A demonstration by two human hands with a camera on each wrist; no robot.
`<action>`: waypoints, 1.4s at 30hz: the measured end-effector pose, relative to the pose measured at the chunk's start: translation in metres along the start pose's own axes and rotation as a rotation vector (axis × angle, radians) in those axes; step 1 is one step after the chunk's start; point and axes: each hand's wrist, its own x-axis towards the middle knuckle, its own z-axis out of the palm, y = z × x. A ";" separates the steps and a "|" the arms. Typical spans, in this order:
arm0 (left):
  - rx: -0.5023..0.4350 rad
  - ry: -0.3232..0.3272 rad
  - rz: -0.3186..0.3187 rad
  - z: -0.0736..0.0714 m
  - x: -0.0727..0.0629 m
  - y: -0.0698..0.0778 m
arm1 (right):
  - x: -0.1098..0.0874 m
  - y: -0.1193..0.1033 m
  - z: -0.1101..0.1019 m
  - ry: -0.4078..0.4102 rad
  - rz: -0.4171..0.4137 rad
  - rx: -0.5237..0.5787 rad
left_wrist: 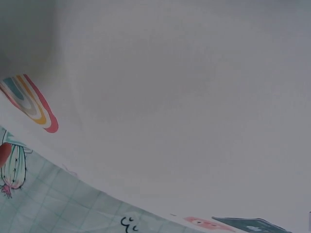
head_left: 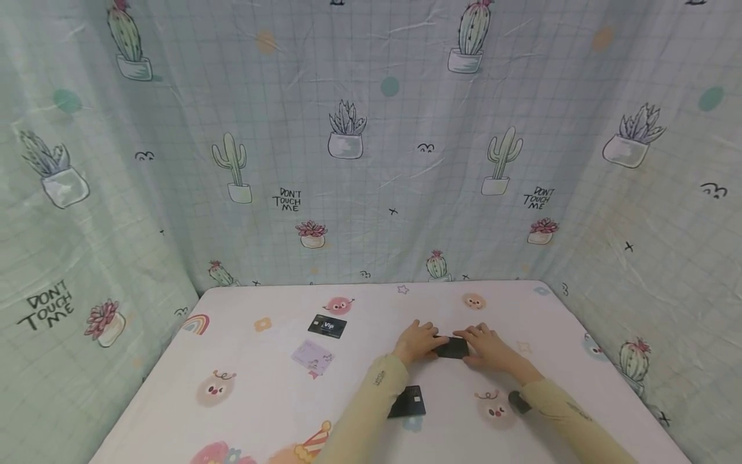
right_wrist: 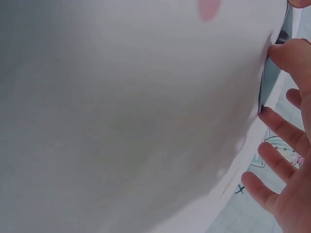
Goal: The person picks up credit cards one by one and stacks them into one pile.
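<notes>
Near the far middle-right of the white table, a black card [head_left: 453, 348] lies between both hands. My left hand [head_left: 418, 341] holds its left end, the thumb reaching over the card's surface. My right hand [head_left: 489, 348] has its thumb and index finger at the opposite end. In the right wrist view, the right hand [right_wrist: 291, 145] pinches the card's edge between thumb and index finger, with the other fingers spread apart. Only a fingertip [left_wrist: 4, 153] shows at the left border of the left wrist view.
A dark card marked Vip [head_left: 327, 326] lies to the left, with a lilac card [head_left: 313, 357] nearer. Another black card [head_left: 410, 403] is partly covered by the left sleeve [head_left: 371, 403]. A small dark object [head_left: 518, 402] shows beside the right sleeve. Patterned cloth [head_left: 371, 167] hangs behind the table.
</notes>
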 end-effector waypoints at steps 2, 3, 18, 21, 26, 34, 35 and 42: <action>-0.002 0.007 -0.002 0.001 0.000 0.000 | -0.001 0.001 0.001 0.013 -0.007 -0.007; -0.001 0.012 -0.004 0.002 0.001 0.000 | -0.001 0.001 0.002 0.021 -0.010 -0.005; 0.033 0.060 -0.021 0.002 0.002 0.002 | 0.003 -0.005 -0.004 0.086 -0.009 -0.037; 0.035 0.061 -0.029 0.002 0.002 0.002 | 0.004 -0.005 -0.004 0.076 0.000 -0.031; 0.025 0.066 -0.034 0.004 0.003 0.002 | 0.003 -0.003 -0.002 0.070 0.005 -0.053; 0.000 0.068 -0.038 0.007 0.004 0.003 | 0.002 -0.003 -0.002 0.059 0.023 -0.058; -0.005 0.067 -0.039 0.007 0.004 0.003 | 0.002 -0.003 -0.003 0.060 0.022 -0.058; 0.020 0.057 -0.048 0.006 0.003 0.004 | 0.002 -0.004 -0.003 0.077 0.020 -0.102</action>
